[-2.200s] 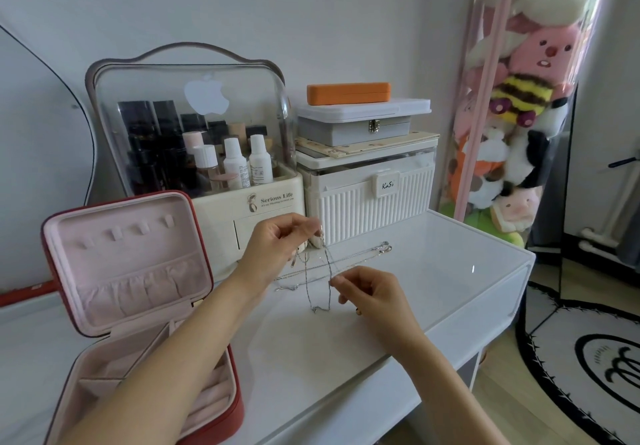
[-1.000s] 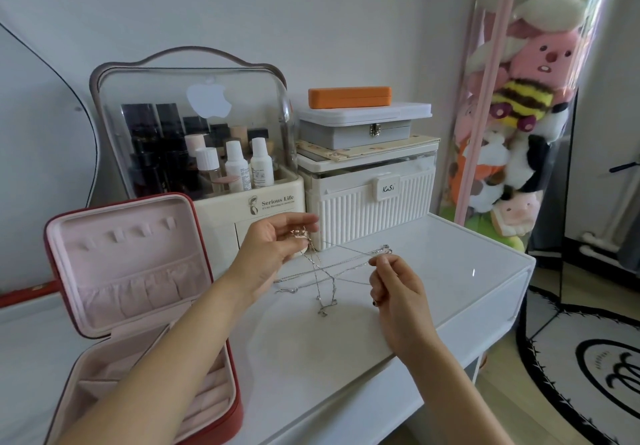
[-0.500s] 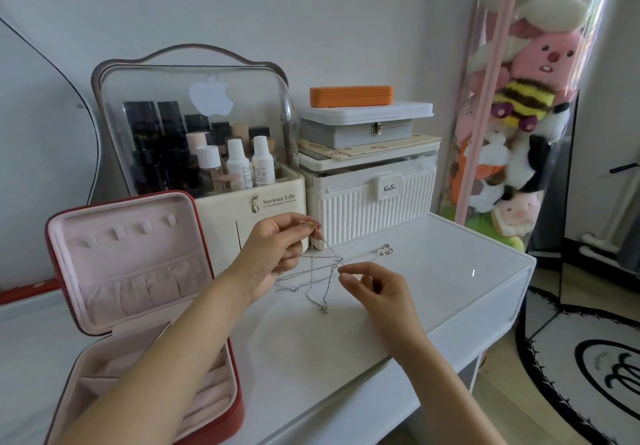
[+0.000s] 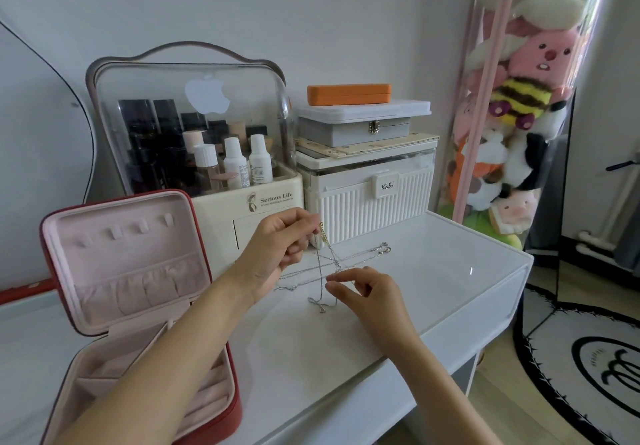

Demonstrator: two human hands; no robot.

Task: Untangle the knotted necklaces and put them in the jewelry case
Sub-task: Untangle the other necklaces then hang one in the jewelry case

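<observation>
Held up just right of the case [image 4: 138,292], over the table [image 4: 433,292]: tangled necklaces [image 4: 327,271], pinched at the top end by the curled fingers of the left hand [image 4: 277,250]. Pinched lower down, at a thin strand, between thumb and forefinger of the right hand [image 4: 367,297]. Draped onto the table farther right of the case, the loose ends. Stood open, lid up, pink inside. Behind the case, a cosmetics box [image 4: 194,139].

Right hand [image 4: 367,297] dropped back from far-right pull to knot in necklaces [image 4: 329,271]; left hand [image 4: 280,250] still pinching gold end, raised slightly.
</observation>
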